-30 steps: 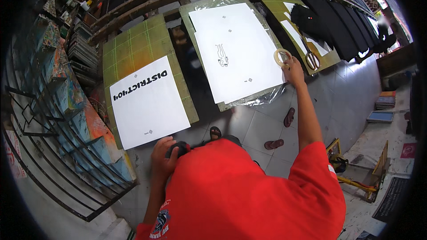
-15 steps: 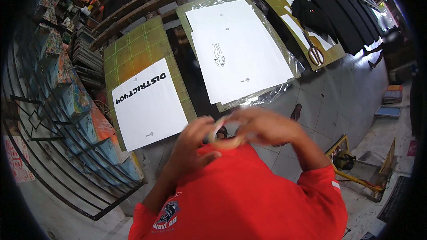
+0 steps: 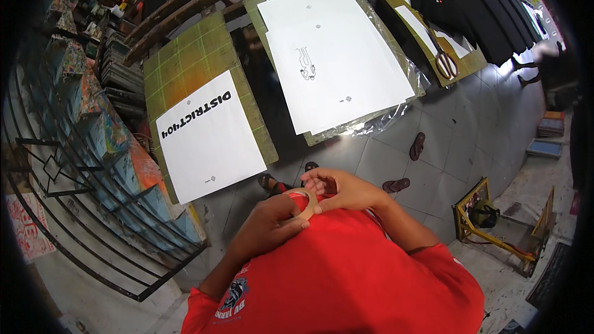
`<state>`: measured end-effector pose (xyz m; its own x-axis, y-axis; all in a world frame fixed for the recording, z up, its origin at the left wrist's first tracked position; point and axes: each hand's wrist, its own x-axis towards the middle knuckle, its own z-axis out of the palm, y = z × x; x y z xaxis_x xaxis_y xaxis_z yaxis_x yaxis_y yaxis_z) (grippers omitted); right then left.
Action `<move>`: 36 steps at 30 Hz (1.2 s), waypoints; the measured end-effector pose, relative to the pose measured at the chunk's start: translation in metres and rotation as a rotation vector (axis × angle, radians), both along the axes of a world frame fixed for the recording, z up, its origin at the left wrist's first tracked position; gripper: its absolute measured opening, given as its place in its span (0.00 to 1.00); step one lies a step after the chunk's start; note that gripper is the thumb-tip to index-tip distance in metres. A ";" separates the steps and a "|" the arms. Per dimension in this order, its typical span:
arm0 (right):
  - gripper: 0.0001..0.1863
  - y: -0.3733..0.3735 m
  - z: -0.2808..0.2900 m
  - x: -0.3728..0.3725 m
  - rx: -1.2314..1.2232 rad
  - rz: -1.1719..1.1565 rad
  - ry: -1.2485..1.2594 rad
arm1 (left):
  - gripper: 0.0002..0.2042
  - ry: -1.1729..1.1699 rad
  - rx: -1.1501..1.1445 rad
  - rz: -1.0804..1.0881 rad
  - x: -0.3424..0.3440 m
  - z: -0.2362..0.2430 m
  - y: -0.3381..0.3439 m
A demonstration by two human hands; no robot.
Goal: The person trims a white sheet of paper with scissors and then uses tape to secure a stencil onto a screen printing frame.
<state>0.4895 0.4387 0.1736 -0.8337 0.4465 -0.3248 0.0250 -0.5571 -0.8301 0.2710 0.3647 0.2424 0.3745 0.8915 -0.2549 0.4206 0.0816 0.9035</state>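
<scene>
A roll of tan tape (image 3: pixel 311 203) is held in front of my red shirt. My left hand (image 3: pixel 270 221) has its fingers closed on the roll's left side, with the thumb toward me. From the right, my right hand (image 3: pixel 348 192) bends its fingers around the roll's far side, its thumb against the outer edge. Beyond my hands, a white printed sheet (image 3: pixel 210 142) with bold black lettering lies on the left green-gridded board (image 3: pixel 185 55). Overlapping white sheets (image 3: pixel 346 68), with a small line drawing, rest on the plastic-covered middle board.
Scissors (image 3: pixel 444 62) lie on the right board (image 3: pixel 473 65) beside white paper and black cloth (image 3: pixel 433 3). A black metal railing (image 3: pixel 139 294) curves along the left. Sandals (image 3: pixel 417 146) are on the tiled floor. A yellow frame (image 3: pixel 489 235) stands at right. Another person is at far right.
The roll and both hands have moved slightly lower and are steadier. My right hand has turned so that its fingers show more. The view has shifted a little.
</scene>
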 end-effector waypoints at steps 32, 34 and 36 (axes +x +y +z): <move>0.17 -0.014 0.010 -0.060 0.250 -0.211 -0.041 | 0.15 0.002 0.223 0.379 -0.005 -0.009 -0.018; 0.17 -0.012 0.007 -0.058 0.184 -0.172 -0.027 | 0.16 0.006 0.170 0.343 -0.007 -0.010 -0.020; 0.18 -0.013 0.006 -0.058 0.108 -0.140 -0.033 | 0.16 0.006 0.155 0.343 -0.008 -0.010 -0.023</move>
<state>0.4317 0.4260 0.1798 -0.7508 0.5909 -0.2952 -0.0179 -0.4650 -0.8852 0.2633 0.3419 0.2329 0.0464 0.9930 -0.1082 0.3983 0.0810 0.9137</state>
